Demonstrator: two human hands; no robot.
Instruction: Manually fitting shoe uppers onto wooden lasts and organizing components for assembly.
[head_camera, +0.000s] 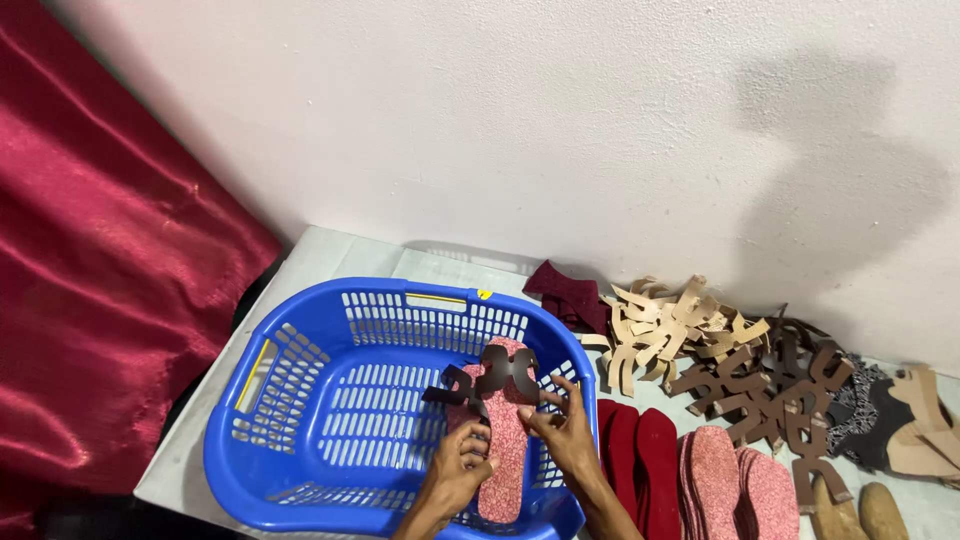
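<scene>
Both hands (520, 440) clasping speckled insole (505, 450)

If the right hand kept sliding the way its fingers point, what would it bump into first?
Probably the dark brown strap piece on the speckled pink insole; the right hand points up-left at it. Depth is unclear.

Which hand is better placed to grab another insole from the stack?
Right, probably. The right hand is beside the red and pink insole stack; the left hand grips the speckled insole over the blue basket.
</scene>
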